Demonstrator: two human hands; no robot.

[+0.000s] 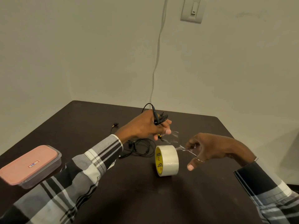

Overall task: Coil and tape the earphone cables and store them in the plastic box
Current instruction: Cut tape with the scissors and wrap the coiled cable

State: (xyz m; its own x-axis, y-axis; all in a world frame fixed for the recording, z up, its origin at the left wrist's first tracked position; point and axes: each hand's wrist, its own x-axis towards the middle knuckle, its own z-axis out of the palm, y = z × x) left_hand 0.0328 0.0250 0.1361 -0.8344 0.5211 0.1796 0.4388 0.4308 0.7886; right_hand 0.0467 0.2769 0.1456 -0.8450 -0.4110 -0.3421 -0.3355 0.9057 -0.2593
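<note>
Plastic box [30,165]: rigid, light; lid on, contents hidden; sits at bench [129,199] left edge.
Tape roll [167,160]: stands on edge, may roll; your right hand [208,149] pinches its clear strip, end hard to see.
Earphone cable [159,119]: limp, springy; your left hand [145,126] grips the coil mid-bundle.
Loose earphones [140,148]: tangled on bench; count unclear.

left hand [145,125]: raised, fingers curled | right hand [208,149]: pinching, low
</note>
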